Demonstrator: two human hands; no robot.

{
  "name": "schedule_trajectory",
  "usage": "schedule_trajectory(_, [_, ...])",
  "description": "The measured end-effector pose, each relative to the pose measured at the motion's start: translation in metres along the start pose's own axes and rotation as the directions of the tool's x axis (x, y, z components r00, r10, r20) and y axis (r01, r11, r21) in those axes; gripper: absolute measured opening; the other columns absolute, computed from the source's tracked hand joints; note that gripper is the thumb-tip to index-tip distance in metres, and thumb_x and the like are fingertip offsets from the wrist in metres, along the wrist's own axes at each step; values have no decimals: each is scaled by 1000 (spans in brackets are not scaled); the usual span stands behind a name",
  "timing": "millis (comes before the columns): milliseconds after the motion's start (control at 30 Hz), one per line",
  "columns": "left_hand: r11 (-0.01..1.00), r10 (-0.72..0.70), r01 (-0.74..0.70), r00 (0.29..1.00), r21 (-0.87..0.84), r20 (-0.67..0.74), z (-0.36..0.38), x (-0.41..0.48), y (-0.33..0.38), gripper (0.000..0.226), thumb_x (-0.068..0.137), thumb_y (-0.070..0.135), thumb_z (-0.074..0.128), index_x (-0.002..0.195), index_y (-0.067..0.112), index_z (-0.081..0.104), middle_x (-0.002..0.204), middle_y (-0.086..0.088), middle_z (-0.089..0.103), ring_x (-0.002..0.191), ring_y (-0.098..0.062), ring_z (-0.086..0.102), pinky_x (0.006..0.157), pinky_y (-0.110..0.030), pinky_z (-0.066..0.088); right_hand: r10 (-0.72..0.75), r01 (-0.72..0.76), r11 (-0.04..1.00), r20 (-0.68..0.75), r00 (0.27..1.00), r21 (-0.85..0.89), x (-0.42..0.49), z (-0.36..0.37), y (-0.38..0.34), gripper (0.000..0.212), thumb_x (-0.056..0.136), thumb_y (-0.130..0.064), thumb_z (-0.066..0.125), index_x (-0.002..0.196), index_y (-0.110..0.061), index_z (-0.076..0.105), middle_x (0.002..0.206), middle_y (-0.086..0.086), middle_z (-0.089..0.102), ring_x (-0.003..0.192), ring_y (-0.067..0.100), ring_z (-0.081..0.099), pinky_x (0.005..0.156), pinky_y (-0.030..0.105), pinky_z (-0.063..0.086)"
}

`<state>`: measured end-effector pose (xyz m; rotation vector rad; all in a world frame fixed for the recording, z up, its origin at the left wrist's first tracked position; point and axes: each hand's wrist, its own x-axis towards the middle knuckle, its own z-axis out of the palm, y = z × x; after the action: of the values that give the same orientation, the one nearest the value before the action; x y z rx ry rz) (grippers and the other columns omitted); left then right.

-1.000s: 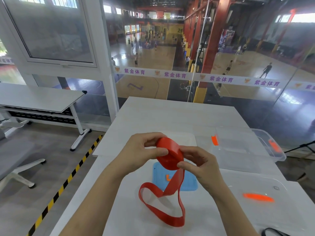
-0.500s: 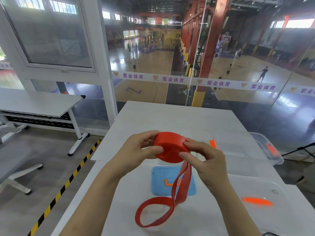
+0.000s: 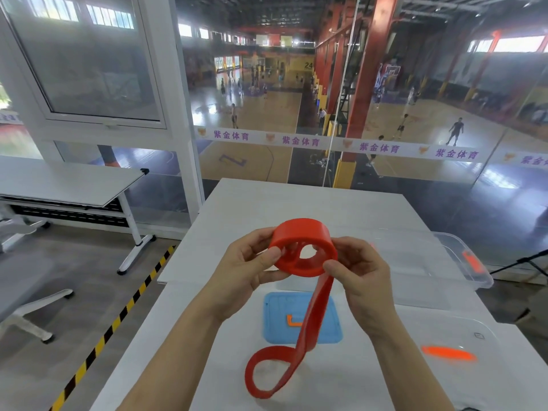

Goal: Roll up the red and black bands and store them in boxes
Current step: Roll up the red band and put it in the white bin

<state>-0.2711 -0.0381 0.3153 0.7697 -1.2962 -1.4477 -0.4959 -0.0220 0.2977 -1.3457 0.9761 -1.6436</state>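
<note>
tabletop (image 3: 267, 209): we record a white surface running from the viewer toward 12 o'clock, up to a glass wall.
far clear box (image 3: 415, 262): it stands on the tabletop at 3 o'clock of the hands, open-topped, with an orange latch (image 3: 473, 262) at its right end.
near clear piece (image 3: 462, 327): it is clear plastic at 5 o'clock of the hands and carries an orange clip (image 3: 447, 354). We cannot tell whether it is a box or a lid.
blue lid (image 3: 278, 321): it lies flat on the tabletop at 6 o'clock of the hands, crossed by the band's loose tail.
red band (image 3: 305, 232): we find it partly wound into a thick roll, held in the air above the tabletop between both hands, hollow core toward us. The unwound tail drops from the roll's 5 o'clock edge and ends in a loop on the tabletop.
left hand (image 3: 246, 268): it is at 9 o'clock of the roll and pinches the rim, thumb on the near face, fingers curled behind.
right hand (image 3: 364, 277): it is at 3 o'clock of the roll. The thumb presses where the tail leaves the roll, and the fingers curl round the outer wall.
</note>
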Motion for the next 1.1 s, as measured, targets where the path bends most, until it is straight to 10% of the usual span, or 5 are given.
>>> schedule_trajectory(300, [952,-54,32,997,303,63,-7,3,5,55,86,24,79,139,27,63,130,6,75,126,-16,69,108,-37,55,-77,88,986,75,994,-142,9,-9,-26,33,66,-20,89,98,-24,83,100,-3,83,95,20,79,88,28,64])
schedule_trajectory(500, [757,-59,-8,995,653,81,1,8,9,37,83,36,86,116,42,70,110,24,75,108,0,69,88,-17,57,4,43,968,184,983,-247,6,-3,-10,37,67,-8,96,89,-34,83,103,-5,82,100,20,79,97,39,62])
schedule_trajectory(733, [651,-250,83,962,754,110,-2,6,0,37,81,37,89,115,33,75,111,15,77,109,-9,71,95,-25,58,121,-10,938,302,946,-345,-7,-9,9,36,70,-13,97,96,-30,79,98,-5,79,93,15,75,91,27,60])
schedule_trajectory(1100, [763,-48,11,998,646,40,8,-2,-18,21,95,29,76,103,48,72,104,21,75,106,4,69,91,-23,59,137,-93,968,178,974,-233,-12,-14,32,34,74,-7,92,104,-16,78,109,0,82,105,22,78,95,33,63])
